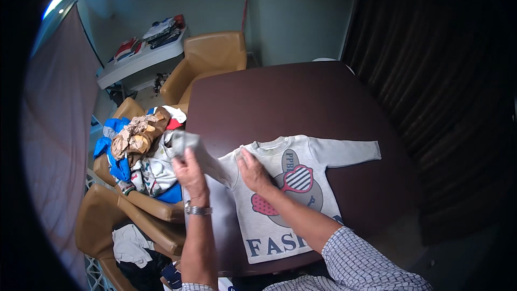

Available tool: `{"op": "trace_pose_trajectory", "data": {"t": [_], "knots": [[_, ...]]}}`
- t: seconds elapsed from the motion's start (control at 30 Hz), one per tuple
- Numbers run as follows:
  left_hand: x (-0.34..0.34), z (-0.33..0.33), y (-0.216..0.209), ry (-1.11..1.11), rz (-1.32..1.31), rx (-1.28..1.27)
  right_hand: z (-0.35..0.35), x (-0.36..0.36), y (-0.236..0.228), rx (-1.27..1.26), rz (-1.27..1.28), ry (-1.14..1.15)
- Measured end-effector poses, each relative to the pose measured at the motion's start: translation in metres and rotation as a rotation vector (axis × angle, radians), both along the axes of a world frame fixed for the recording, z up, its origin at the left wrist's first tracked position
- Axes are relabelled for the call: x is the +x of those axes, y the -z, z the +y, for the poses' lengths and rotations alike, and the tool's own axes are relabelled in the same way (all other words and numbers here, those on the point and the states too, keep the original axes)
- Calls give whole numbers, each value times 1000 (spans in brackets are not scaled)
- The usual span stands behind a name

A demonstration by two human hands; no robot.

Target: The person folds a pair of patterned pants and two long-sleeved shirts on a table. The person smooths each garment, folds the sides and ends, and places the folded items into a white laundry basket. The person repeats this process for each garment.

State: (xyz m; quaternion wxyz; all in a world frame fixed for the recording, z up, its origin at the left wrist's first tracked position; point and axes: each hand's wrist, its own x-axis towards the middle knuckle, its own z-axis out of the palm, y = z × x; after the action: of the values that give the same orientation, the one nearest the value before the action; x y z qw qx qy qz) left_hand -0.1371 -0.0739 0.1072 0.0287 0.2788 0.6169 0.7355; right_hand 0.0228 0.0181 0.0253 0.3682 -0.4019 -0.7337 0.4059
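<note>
A light grey long-sleeved child's sweatshirt (258, 231) lies spread on the table, its neckline pointing away from me. A cartoon head with striped glasses and large dark letters decorates its front. The sleeve on the right stretches out flat. My left hand (190, 175), with a metal watch at the wrist, grips the other sleeve near its cuff and lifts it off the table; the cuff is blurred. My right hand (253, 172) lies on the sweatshirt beside the collar at the left shoulder, fingers stretched out. That forearm crosses and partly hides the print.
The dark brown table (258, 97) extends away from me. At left, a heap of mixed clothes (134, 140) fills a tan chair; a nearer chair (97, 221) holds a white cloth (131, 243). Another armchair (215, 54) and a white side table (137, 59) with folded clothes stand behind.
</note>
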Motion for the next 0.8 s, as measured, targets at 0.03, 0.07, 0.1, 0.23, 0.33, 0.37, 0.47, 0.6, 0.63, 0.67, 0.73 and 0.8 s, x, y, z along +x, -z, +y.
{"op": "trace_pose_trajectory", "data": {"t": [0.03, 0.07, 0.1, 0.23, 0.33, 0.37, 0.47, 0.6, 0.63, 0.67, 0.73, 0.8], "knots": [[23, 17, -7, 51, 89, 13, 9, 11, 0, -58, 201, 18], [48, 31, -10, 100, 96, 61, 18, 25, -5, -153, 202, 50], [74, 42, -14, 149, 106, 111, 26, 41, -11, -247, 206, 82], [151, 66, 14, 422, 163, -510, 55, 99, 12, -320, 363, 188], [162, 57, 65, 597, 784, -462, 58, 119, 15, -403, 230, 250], [167, 51, 62, 650, 826, -488, 62, 123, 22, -341, 183, 316], [158, 23, 66, 531, 925, -449, 52, 121, 11, -394, 122, 345], [130, -5, 69, 347, 977, -595, 62, 115, 13, -465, 179, 368], [125, -9, 70, 332, 995, -645, 66, 115, 14, -478, 165, 365], [120, -13, 72, 346, 992, -705, 65, 115, 15, -500, 133, 355], [115, -16, 74, 379, 979, -807, 69, 114, 22, -450, 59, 354], [114, -15, 76, 360, 959, -825, 74, 119, 34, -349, 23, 366]]}}
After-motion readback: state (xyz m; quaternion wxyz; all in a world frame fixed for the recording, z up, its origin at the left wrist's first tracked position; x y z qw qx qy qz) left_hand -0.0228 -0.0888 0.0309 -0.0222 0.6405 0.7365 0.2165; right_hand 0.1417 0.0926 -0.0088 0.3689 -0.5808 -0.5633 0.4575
